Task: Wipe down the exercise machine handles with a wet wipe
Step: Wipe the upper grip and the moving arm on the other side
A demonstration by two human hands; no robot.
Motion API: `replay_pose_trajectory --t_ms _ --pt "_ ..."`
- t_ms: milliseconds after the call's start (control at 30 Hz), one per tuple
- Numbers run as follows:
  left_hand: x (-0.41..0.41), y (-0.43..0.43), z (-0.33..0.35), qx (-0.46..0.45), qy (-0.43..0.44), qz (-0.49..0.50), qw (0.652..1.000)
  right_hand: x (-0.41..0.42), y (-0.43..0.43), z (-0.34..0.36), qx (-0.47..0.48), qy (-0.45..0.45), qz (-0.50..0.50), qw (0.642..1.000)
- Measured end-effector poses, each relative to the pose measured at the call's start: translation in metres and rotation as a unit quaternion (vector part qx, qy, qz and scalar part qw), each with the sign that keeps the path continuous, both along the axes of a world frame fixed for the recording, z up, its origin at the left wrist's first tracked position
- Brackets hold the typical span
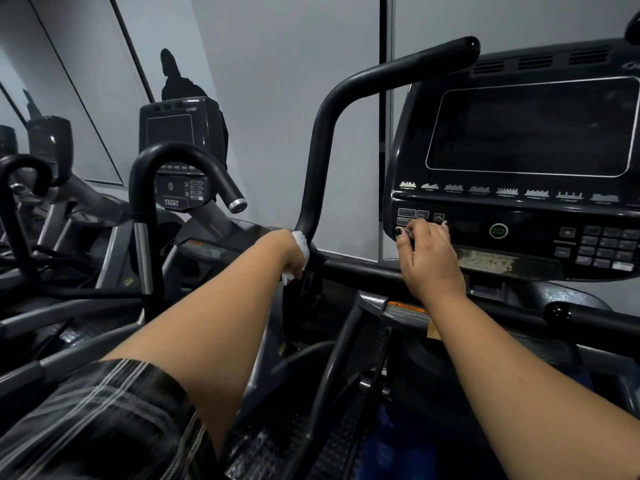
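- The left arm (225, 323) wears a short sleeve (114, 410) of dark grey-black plaid cloth, crossed by groups of thin pale lines.
- The sleeve hangs loose at its hem; the forearm beyond it is bare.
- The right hand (429, 261) has glossy black-painted fingernails (399, 231).
- The right forearm (519, 393) is bare.

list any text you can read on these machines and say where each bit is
"750AT": on the neighbouring machine's console.
"START": lower word on the round green button; the upper word is unclear.
"WARNING", probably: on the orange sticker; its fine print is unreadable.
Program labels under the screen and the keypad markings: too small to read.
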State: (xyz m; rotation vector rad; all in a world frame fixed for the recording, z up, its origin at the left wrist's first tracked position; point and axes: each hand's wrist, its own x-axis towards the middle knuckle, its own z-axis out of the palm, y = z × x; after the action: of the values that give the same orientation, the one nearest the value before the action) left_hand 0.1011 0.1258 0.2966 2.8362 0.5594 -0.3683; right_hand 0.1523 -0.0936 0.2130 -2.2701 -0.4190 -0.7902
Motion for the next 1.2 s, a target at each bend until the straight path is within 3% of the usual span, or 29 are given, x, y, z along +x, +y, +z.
replay_pose_trajectory --t_ms 233,333,400,500,633,767,933,1100,1167,1200 --pt "-0.021 0.007 -0.01 0.068 -0.06 -0.011 0.996 0.0 0.0 -0.003 -0.045 0.015 0.0 0.999" --pt "-0.023 0.004 -0.011 -0.003 -0.148 -0.003 0.989 -0.002 -0.001 -0.001 -0.037 0.019 -0.003 0.999" --pt "-0.023 0.0 -0.013 -0.009 -0.156 0.004 0.988 -0.004 -0.001 0.0 -0.034 0.018 -0.005 0.999" --pt "-0.004 0.01 -0.029 0.088 -0.2 0.029 0.975 -0.004 0.0 0.0 -0.035 0.009 -0.005 0.999" --pt "0.006 -0.004 -0.03 0.075 -0.222 0.049 0.971 -0.001 0.0 -0.004 -0.039 -0.025 -0.01 0.999" --pt "0.016 -0.003 -0.011 0.072 -0.14 0.031 0.987 0.003 0.001 -0.006 -0.038 -0.037 -0.011 0.999" --pt "-0.002 0.01 0.008 -0.064 0.022 -0.009 0.998 0.005 0.0 -0.005 -0.04 -0.033 -0.014 0.999" --pt "-0.027 0.023 0.002 -0.169 0.032 0.06 0.983 0.006 0.0 -0.005 -0.047 -0.032 -0.014 0.998" --pt "-0.037 0.024 0.001 -0.153 0.045 0.051 0.986 0.004 0.0 -0.005 -0.053 -0.028 -0.016 0.998" --pt "-0.043 0.024 0.0 -0.09 0.048 0.027 0.994 0.003 0.0 -0.005 -0.058 -0.026 -0.015 0.998"
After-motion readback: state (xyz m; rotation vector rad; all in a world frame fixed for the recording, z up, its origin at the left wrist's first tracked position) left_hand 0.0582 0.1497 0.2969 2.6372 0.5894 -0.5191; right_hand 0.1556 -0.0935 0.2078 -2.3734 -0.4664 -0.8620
